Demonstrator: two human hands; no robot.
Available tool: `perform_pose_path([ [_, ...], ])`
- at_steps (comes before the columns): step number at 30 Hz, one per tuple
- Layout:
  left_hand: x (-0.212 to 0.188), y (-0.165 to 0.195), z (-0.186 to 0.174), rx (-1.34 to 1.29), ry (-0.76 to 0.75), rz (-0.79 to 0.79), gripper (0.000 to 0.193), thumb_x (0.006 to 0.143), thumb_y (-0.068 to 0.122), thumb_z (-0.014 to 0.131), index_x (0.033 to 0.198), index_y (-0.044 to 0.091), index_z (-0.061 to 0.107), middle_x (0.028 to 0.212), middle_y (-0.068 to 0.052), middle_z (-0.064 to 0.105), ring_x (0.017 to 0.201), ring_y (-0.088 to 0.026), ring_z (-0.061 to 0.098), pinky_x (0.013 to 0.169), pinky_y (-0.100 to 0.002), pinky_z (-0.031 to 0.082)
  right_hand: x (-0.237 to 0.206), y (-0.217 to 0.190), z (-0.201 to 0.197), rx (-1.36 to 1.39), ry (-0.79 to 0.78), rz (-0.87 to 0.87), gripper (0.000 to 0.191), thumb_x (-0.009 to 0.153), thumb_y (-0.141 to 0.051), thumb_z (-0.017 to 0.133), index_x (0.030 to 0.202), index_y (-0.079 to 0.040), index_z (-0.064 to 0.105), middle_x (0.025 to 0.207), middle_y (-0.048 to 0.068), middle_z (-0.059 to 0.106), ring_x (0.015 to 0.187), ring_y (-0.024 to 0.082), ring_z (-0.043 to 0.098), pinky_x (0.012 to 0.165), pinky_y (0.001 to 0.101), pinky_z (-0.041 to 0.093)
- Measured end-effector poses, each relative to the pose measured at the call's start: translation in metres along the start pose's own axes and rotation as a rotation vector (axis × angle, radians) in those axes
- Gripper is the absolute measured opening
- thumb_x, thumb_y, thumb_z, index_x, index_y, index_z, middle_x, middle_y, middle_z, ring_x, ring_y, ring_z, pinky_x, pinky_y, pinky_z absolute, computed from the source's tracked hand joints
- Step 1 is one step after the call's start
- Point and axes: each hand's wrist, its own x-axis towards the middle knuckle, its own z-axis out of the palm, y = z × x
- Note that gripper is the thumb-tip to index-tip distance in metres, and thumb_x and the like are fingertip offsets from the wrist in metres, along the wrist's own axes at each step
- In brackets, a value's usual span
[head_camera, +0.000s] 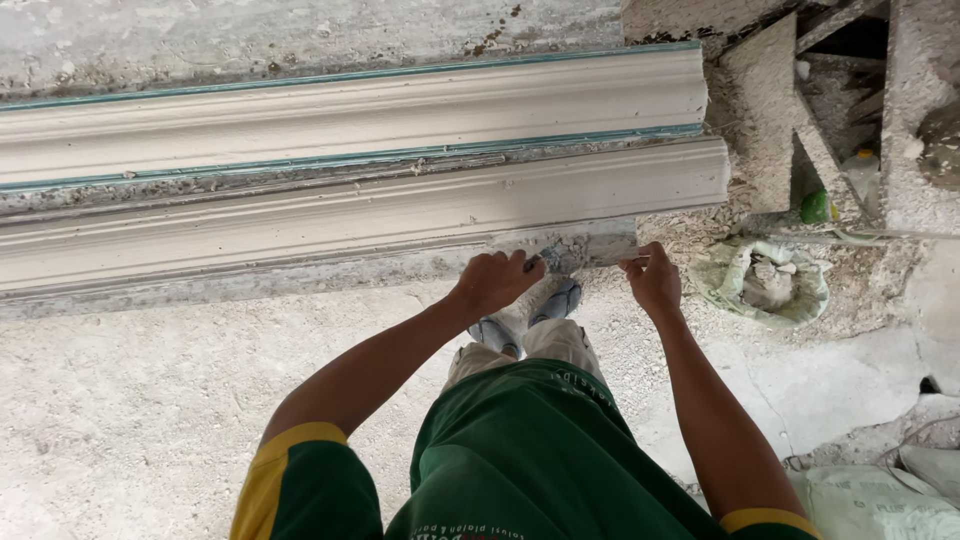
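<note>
Moulding (400, 205) edge w/ hand grips (492, 283), tool unclear.

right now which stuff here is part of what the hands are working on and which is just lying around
In use:
- left hand, on a small dark tool, kind unclear
- right hand, pinching the moulding's edge
- lower white plaster moulding, at its near end

Lying about:
- upper moulding
- crumpled sack of plaster lumps
- green bottle
- pale bag, bottom right
- rough concrete slabs

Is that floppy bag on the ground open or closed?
Open. The bag has its top rolled down, and pale lumps show inside it.
</note>
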Motion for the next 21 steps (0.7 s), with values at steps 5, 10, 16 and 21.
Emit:
perform_pose_path([
  [5,-0.022,-0.013,-0.006,-0.016,-0.051,0.003,0.044,0.094,0.016,0.065,0.137,0.016,0.052,0.093,-0.014,0.065,0.062,-0.025,0.068,0.038,-0.037,0.051,0.000,-0.001,-0.002,0.011,0.005,0.010,0.038,0.096,-0.030,0.074,0.118,-0.004,0.059,0.097,0.010,0.079,0.086,0.024,0.075,0.074,0.0422,0.055],
  [10,-0.001,-0.002,-0.007,-0.083,-0.158,-0.006,0.037,0.101,0.016,0.061,0.138,0.014,0.052,0.093,-0.016,0.064,0.057,-0.023,0.068,0.035,-0.035,0.051,0.001,-0.003,-0.001,0.058,-0.025,0.039,0.036,0.097,-0.030,0.071,0.119,-0.004,0.058,0.095,0.009,0.080,0.081,0.020,0.076,0.073,0.0394,0.057],
  [16,0.013,0.007,0.001,-0.051,-0.013,0.019,0.043,0.096,0.013,0.063,0.138,0.016,0.054,0.092,-0.015,0.063,0.053,-0.022,0.064,0.035,-0.035,0.048,-0.001,-0.005,-0.004,0.066,-0.041,0.064,0.036,0.098,-0.033,0.071,0.119,-0.005,0.058,0.098,0.006,0.078,0.079,0.018,0.076,0.071,0.0383,0.057],
  [21,-0.011,-0.011,-0.002,-0.069,-0.026,0.036,0.043,0.096,0.013,0.062,0.138,0.015,0.052,0.090,-0.016,0.062,0.054,-0.022,0.063,0.033,-0.035,0.047,-0.001,-0.006,-0.003,0.057,-0.022,0.045,0.036,0.097,-0.032,0.072,0.117,-0.005,0.059,0.096,0.008,0.080,0.080,0.017,0.076,0.073,0.0370,0.056],
])
